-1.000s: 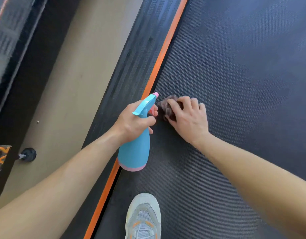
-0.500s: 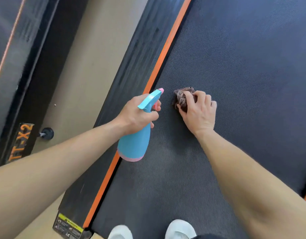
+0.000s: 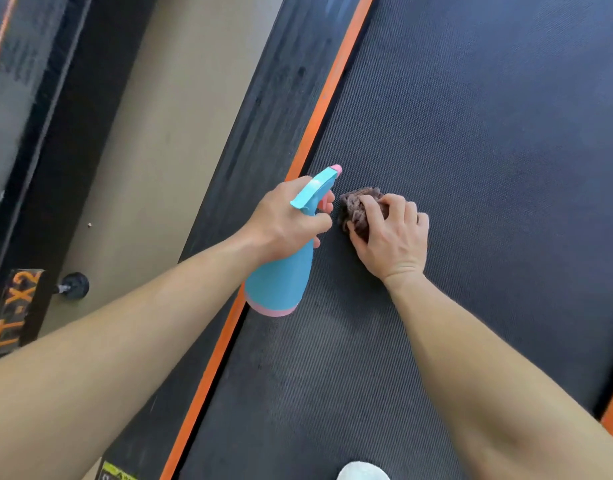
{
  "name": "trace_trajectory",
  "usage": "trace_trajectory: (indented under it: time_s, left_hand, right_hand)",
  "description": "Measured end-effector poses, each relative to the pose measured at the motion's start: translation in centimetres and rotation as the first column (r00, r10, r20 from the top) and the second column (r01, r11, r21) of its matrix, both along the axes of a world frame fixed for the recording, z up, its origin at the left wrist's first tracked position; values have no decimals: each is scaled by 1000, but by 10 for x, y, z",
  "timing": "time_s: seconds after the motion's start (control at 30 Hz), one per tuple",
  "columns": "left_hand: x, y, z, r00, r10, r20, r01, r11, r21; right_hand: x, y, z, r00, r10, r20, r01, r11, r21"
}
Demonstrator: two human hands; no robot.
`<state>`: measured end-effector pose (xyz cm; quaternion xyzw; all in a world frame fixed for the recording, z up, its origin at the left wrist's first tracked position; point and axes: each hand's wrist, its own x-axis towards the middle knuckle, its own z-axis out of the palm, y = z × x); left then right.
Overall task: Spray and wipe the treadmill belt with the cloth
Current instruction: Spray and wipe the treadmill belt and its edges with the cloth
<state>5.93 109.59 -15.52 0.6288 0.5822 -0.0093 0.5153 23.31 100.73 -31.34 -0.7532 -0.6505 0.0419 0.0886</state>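
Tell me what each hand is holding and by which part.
Left hand grips the blue spray bottle by its neck, below the trigger head. Right hand clutches the bunched brown cloth from above, against the treadmill belt.

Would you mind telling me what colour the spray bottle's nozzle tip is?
Pink: the nozzle tip of the blue spray bottle, head view.

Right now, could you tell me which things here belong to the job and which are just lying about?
In use: spray bottle in left hand; cloth gripped by right hand; treadmill belt.
Lying about: black foot on the floor; yellow label.
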Motion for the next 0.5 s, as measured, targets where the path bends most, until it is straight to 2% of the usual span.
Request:
trace_trajectory:
  time_s: [0.27, 0.37, 0.43, 0.5]
  left_hand:
    - [-10, -19, -12, 997, -67, 43, 67, 998, 0]
    - [-13, -34, -19, 996, -71, 50, 71, 997, -18]
    - [-15, -45, -23, 996, -70, 57, 73, 997, -41]
    - [-13, -58, -29, 992, -91, 86, 98, 992, -85]
  right_hand:
    - [0, -4, -5, 1000, -3, 8, 2, 996, 89]
    - [0, -5, 2, 1000, 0, 7, -1, 998, 69]
    - [-3, -22, 5, 999, -42, 6, 41, 998, 49]
    - [-4, -67, 4, 987, -162, 10, 162, 987, 15]
